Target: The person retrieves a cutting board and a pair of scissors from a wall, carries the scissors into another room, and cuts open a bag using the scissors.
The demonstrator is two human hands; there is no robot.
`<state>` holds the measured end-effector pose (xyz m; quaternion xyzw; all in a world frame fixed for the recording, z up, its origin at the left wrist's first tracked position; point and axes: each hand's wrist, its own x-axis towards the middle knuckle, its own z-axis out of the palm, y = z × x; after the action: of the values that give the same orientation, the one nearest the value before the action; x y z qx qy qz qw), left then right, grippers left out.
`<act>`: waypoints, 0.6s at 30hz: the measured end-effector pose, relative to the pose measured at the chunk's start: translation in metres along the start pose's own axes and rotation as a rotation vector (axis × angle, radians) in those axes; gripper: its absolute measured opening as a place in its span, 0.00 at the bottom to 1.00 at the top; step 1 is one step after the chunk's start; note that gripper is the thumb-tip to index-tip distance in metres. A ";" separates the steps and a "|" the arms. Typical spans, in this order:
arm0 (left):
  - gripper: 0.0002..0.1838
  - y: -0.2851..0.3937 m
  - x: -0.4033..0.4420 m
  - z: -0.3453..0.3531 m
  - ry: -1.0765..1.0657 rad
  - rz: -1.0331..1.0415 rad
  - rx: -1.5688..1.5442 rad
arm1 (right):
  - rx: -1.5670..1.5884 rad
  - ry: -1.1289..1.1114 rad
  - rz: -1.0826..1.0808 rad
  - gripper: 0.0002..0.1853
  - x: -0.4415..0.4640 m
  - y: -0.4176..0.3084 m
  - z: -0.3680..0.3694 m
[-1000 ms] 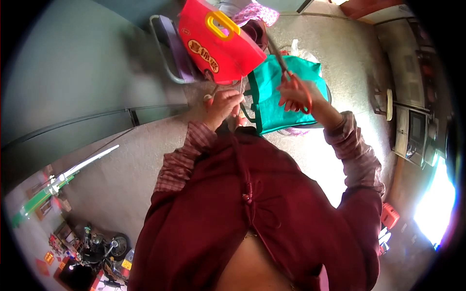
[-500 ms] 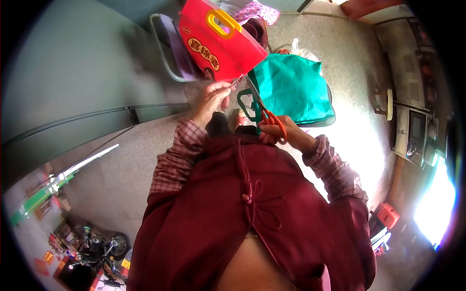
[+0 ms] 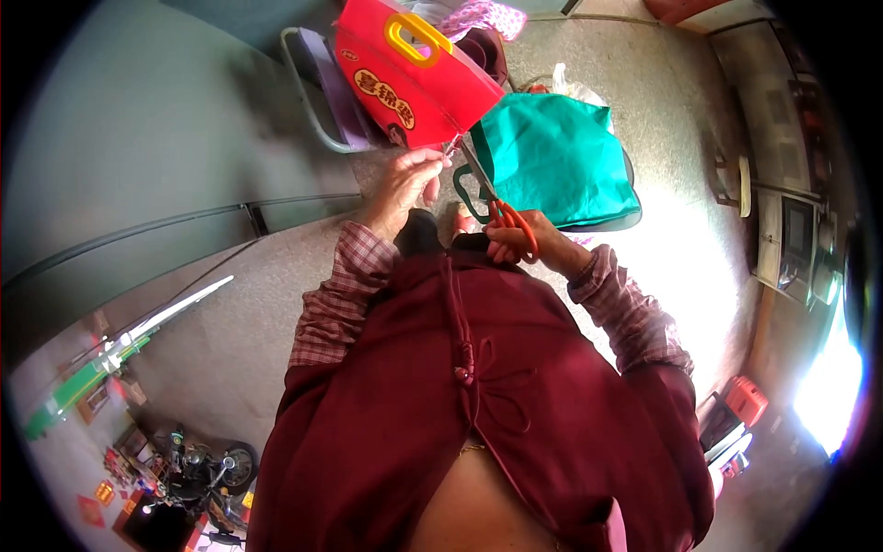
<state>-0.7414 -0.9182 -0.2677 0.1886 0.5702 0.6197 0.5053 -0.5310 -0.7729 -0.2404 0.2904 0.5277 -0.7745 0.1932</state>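
Note:
My right hand (image 3: 533, 241) is closed around the orange handles of a pair of scissors (image 3: 517, 232). The metal blades point up and away, their tips close to the lower corner of a red carton (image 3: 409, 78) with a yellow handle and printed characters. At that same corner, my left hand (image 3: 402, 193) pinches a small, thin reddish piece; its exact kind is too small to make out. Whether the blades touch this piece cannot be told. Just right of the scissors lies a green fabric bag (image 3: 552, 166), its dark green strap loop hanging beside the blades.
The carton rests by a grey-framed chair (image 3: 342, 115) with a lilac seat. Pink patterned cloth (image 3: 487, 18) and a white plastic bag (image 3: 575, 87) lie behind. A motorcycle (image 3: 207, 474) stands lower left, a red case (image 3: 745, 400) lower right.
The view has shifted slightly. The scissors and my right hand have moved a little up and left; my left hand keeps its pinch near the carton's corner.

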 end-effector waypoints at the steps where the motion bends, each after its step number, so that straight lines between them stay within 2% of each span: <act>1: 0.10 0.000 0.000 0.000 -0.001 -0.005 0.005 | 0.017 0.014 0.005 0.18 0.000 -0.003 0.002; 5: 0.10 0.002 -0.001 0.002 -0.005 -0.015 0.018 | -0.018 0.025 0.049 0.16 0.003 -0.015 0.004; 11: 0.09 0.000 -0.001 0.003 -0.001 -0.004 0.030 | 0.025 0.015 -0.007 0.16 0.009 -0.011 -0.001; 18: 0.09 -0.001 -0.001 0.003 0.001 0.022 0.025 | 0.002 0.008 -0.005 0.19 0.012 0.004 -0.006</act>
<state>-0.7381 -0.9175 -0.2678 0.2009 0.5758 0.6183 0.4958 -0.5362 -0.7686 -0.2525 0.2925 0.5284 -0.7743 0.1888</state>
